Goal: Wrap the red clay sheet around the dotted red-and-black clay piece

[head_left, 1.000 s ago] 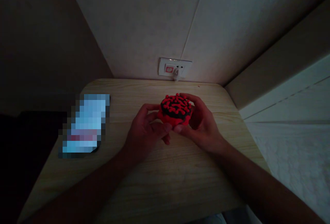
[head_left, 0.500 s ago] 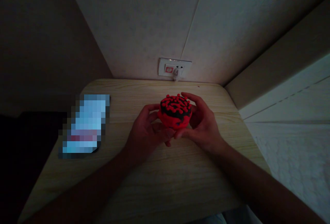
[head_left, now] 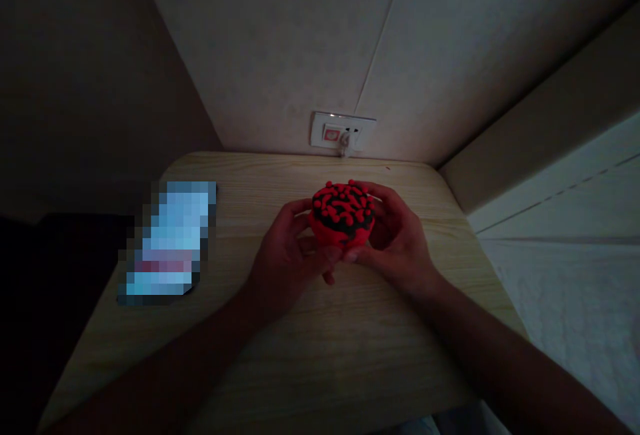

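Between my two hands sits a red clay cupcake (head_left: pixel 343 213), with a black layer on top and raised red squiggles and small red balls over it. My left hand (head_left: pixel 287 258) is wrapped round its left side, thumb at the lower front. My right hand (head_left: pixel 400 241) grips the right side, fingers behind and thumb on the lower front. Both thumbs almost meet below the cupcake. Its underside is hidden by my hands. It is held above the wooden tabletop.
A phone (head_left: pixel 173 235) with a lit, pixelated screen lies on the left of the light wooden table (head_left: pixel 320 368). Behind the table, the wall carries a socket plate (head_left: pixel 343 133) with a plug in it. A pale quilted surface (head_left: pixel 585 308) lies to the right.
The cupcake has turned a little in my hands, and its patterned top faces me more. My right thumb has shifted slightly on its front. The view has moved slightly.
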{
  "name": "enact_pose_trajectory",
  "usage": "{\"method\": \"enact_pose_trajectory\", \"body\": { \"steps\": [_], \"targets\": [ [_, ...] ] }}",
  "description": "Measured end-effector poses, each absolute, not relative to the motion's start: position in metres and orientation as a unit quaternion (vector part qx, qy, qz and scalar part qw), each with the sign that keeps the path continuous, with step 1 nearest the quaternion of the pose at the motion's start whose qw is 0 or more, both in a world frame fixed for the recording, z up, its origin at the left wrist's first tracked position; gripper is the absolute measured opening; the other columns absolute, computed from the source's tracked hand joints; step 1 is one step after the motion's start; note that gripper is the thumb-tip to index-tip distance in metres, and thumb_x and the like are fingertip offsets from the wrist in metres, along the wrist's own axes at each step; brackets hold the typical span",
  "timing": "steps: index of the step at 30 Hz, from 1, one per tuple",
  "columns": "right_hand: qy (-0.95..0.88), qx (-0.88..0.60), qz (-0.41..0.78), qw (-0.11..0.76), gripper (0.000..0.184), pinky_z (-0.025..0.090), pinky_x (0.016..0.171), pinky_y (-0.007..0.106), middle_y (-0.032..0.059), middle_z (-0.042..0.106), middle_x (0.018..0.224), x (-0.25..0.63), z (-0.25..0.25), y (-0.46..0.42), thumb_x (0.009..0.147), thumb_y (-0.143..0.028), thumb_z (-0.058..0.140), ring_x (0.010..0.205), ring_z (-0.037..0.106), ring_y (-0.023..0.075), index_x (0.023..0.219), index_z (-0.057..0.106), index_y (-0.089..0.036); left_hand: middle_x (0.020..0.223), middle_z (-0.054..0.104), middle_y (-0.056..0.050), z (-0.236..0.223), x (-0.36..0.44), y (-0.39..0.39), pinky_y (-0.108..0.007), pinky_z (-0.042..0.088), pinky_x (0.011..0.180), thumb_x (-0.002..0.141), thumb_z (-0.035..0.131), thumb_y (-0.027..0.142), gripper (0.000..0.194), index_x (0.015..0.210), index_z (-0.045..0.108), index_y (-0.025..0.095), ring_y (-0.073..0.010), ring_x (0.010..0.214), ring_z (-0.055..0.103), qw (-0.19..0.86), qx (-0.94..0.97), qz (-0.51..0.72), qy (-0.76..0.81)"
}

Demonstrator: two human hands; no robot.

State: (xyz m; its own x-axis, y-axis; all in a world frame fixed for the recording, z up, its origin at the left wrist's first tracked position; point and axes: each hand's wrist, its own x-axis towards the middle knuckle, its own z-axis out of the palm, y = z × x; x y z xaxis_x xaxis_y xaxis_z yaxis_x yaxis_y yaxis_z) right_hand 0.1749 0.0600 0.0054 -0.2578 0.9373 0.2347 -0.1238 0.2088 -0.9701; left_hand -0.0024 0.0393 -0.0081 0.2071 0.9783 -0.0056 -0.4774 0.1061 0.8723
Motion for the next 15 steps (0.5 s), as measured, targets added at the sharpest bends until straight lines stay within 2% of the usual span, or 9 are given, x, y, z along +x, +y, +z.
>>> {"method": "enact_pose_trajectory", "body": {
  "steps": [5,12,15],
  "targets": [
    [-0.598,-0.338,0.537,0.489,0.089,0.051,0.112,0.049,0.0104,0.064,0.138,0.1742,0.0079,0.0587,0.059,-0.042,0.098,0.131,0.061,0.0307,0.133,0.052,-0.029,0.109,0.069,-0.005,-0.0081,-0.0014,0.0384,-0.024,0.062,0.043,0.069,0.090,0.023,0.062,0.117,0.051,0.024,-0.0190,0.072,0.074,0.660,0.402,0.537,0.338],
    [-0.602,-0.328,0.533,0.496,0.077,0.051,0.112,0.046,0.0092,0.064,0.138,0.1722,0.0089,0.0558,0.066,-0.031,0.095,0.128,0.062,0.0280,0.131,0.053,-0.029,0.102,0.071,-0.002,-0.0107,-0.0033,0.0410,-0.023,0.060,0.041,0.060,0.094,0.018,0.061,0.103,0.051,0.023,-0.0167,0.064,0.073,0.663,0.387,0.544,0.340],
    [-0.608,-0.338,0.518,0.498,0.076,0.051,0.112,0.046,0.0099,0.064,0.137,0.1716,0.0070,0.0536,0.067,-0.033,0.095,0.127,0.063,0.0284,0.130,0.052,-0.028,0.100,0.072,-0.001,-0.0123,-0.0042,0.0414,-0.023,0.061,0.042,0.058,0.094,0.014,0.062,0.101,0.050,0.023,-0.0178,0.065,0.074,0.668,0.386,0.539,0.337]
  ]
}}
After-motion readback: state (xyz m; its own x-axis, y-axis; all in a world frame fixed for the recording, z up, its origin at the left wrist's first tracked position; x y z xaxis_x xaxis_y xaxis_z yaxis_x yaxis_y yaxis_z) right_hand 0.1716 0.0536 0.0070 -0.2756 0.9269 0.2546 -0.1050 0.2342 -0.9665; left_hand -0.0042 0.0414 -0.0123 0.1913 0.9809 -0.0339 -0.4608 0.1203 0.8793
